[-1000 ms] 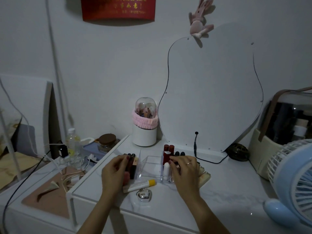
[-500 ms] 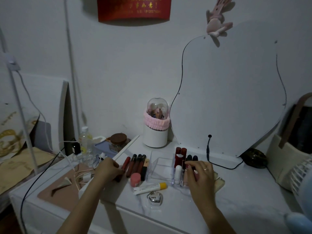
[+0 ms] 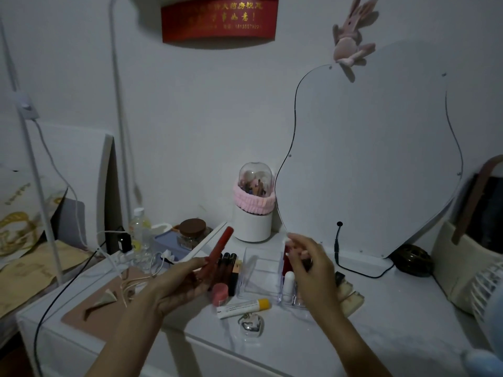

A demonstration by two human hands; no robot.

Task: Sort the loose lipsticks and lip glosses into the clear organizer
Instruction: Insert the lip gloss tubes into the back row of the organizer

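The right hand (image 3: 304, 261) hides part of the clear organizer (image 3: 260, 270) (its grip unclear). The left hand (image 3: 181, 284), palm up, pinches a red lip gloss (image 3: 219, 247) tilted above the dresser's (image 3: 381, 330) left edge.

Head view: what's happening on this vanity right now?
A person is sorting lip products into a clear organizer on a white tabletop. The left hand holds a red tube lifted off the table, tilted up to the right. The right hand is over the organizer's right side, where a white tube stands among others; what it grips is unclear. Dark tubes, a pink stick and a yellow-capped tube lie loose.
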